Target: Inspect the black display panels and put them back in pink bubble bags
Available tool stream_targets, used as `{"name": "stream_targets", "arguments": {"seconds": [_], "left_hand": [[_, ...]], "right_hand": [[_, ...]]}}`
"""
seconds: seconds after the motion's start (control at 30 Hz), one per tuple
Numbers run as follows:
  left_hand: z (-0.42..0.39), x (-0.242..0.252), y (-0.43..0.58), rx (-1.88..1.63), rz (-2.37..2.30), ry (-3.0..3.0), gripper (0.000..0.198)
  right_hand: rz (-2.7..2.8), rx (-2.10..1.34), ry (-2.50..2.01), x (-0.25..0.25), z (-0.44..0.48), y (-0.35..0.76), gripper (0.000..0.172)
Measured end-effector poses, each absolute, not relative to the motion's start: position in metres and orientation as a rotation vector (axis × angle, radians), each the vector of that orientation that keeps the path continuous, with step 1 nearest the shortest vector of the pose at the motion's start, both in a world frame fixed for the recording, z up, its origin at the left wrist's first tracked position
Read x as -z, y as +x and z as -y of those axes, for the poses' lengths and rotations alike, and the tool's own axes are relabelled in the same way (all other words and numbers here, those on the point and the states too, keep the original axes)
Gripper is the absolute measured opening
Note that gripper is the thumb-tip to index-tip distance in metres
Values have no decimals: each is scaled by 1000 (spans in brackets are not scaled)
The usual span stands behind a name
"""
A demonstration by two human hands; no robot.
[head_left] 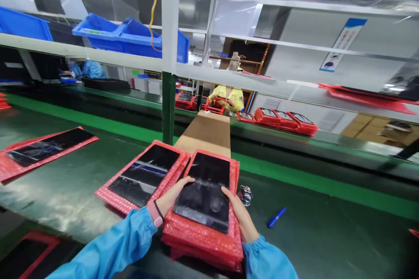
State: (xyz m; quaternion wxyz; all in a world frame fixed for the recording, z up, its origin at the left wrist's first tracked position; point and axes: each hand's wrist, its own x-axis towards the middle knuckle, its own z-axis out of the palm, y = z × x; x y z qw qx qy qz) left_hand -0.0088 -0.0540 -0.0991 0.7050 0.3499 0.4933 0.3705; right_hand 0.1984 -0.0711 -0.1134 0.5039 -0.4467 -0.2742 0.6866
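A black tablet-like screen panel point(209, 174) lies face up on red bubble wrap, on top of a stack of red bubble-wrap sheets point(203, 244). My left hand point(175, 192) grips its left side, the thumb resting on the dark glass. On the opposite side my right hand point(237, 207) holds the edge, thumb also on the glass. The other fingers of both hands are hidden under or behind the sides. Close by on the left, a second screen panel point(144, 174) rests on its own pile of red bubble wrap.
Farther left lies another panel point(49, 146) on red wrap. A blue pen point(276, 217) and a small shiny object point(245, 195) are on the green bench point(327, 235). Behind stand a cardboard piece point(207, 133), a post point(168, 104) and red stacks point(284, 121). A person in yellow point(234, 96) works opposite.
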Motion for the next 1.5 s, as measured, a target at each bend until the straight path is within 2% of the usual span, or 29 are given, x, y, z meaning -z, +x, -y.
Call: {"name": "stream_targets", "arguments": {"seconds": [0.13,0.27,0.33,0.43,0.6,0.83,1.13,1.3,1.4,1.5], "left_hand": [[39,101,-21,-885,-1137,955,20],[33,85,-49,-982,-1222,1191,37],[34,75,-56,-1000,-1215,1321,41],[39,67,-54,-937,-1160,1462,34],[36,73,-37,-917,-1209,1401,41],[12,57,-26,-934,-1254,1147,36],[14,17,21,-865,-912,1035,20],[41,-23,14,-1032,-784,1077,23],[57,-53,8,-1222,-649,1082,26],[62,-72,12,-1319,-551,992,25]], "right_hand": [[908,-1371,-1254,105,56,224,46],[1111,-1026,-1358,87,59,257,57],[1272,-966,-1379,83,67,261,49],[1532,-891,-1391,87,79,252,34],[1724,-696,-1468,101,85,240,51],[1906,-629,-1457,101,86,240,51],[1890,-716,-1385,93,85,253,46],[1551,-710,-1318,58,101,276,43],[1446,-372,-1225,32,121,267,42],[1822,129,-1123,10,131,242,71]]}}
